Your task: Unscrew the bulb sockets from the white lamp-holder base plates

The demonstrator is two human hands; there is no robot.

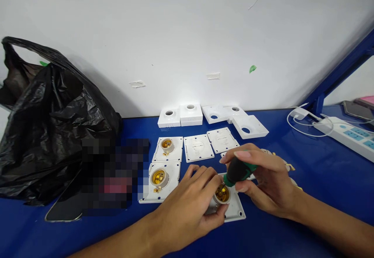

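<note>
My right hand (263, 176) grips a screwdriver (236, 172) by its black and green handle. The tool is tilted, and its tip points down into a brass-lined lamp socket (223, 195). With thumb and fingers, my left hand (194, 197) holds that socket from the left side, on a square white base plate (236, 211). Part of the plate is hidden by my left hand. To the left, two more plates carry lamp sockets, a front socket (159, 178) and a back socket (167, 145). Behind are bare white plates (201, 155).
White covers (191, 120) with round holes line the wall. More sockets (289, 166) are partly hidden behind my right hand. A black plastic bag (58, 121) and a phone (66, 203) are at left. A power strip (347, 133) with white cables lies right on the blue table (330, 188).
</note>
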